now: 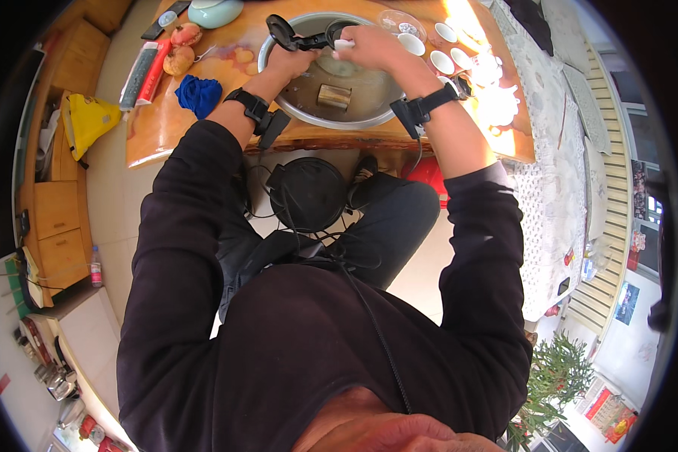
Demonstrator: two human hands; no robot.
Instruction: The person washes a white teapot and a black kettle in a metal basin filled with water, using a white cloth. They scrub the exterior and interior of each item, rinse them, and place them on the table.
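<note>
My left hand [291,61] grips the black handle of what looks like a glass teapot [312,42] over a wide metal basin [398,117]. Its round black lid [281,32] is flipped up at the left. My right hand [373,48] pinches a small white item [343,44], perhaps a sponge or cloth, at the pot's black rim. The clear body below is hard to make out against the water. A shiny metal cylinder [334,97] lies on its side in the basin's shallow water.
Right of the basin stand several white cups [442,62], a clear plastic dish [401,24] and a sunlit white teapot [500,104]. On the left are a crumpled blue cloth [198,96], pomegranates [178,60] and red and grey boxes [153,72]. A black round stool-like object [308,194] is below.
</note>
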